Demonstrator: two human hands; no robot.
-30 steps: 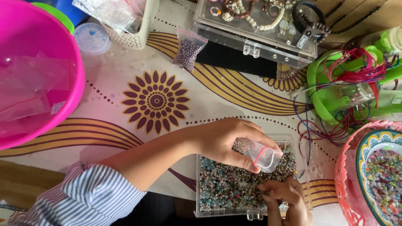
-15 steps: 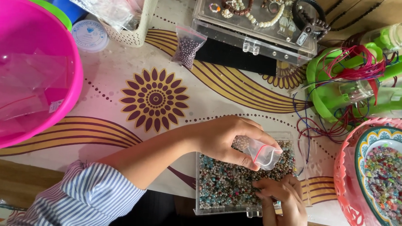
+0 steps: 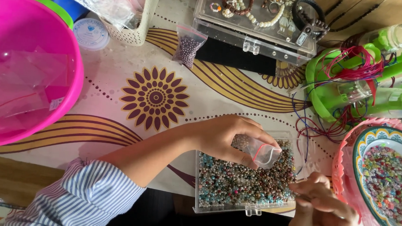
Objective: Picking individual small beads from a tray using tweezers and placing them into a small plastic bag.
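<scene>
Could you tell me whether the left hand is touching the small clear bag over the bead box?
Touching. The head view shows the left hand pinching the small clear bag between thumb and fingers, above the bead box.

The picture is bright, with soft, even daylight. Shadows are faint and small, like the dim one under the left hand (image 3: 227, 139). The pink bowl (image 3: 53, 41) glows, and shiny spots sit on the clear box (image 3: 255, 35) and glass jars (image 3: 395, 38). Most things look sharp. The right hand (image 3: 322, 211) is a little blurry. Edges bend slightly
</scene>
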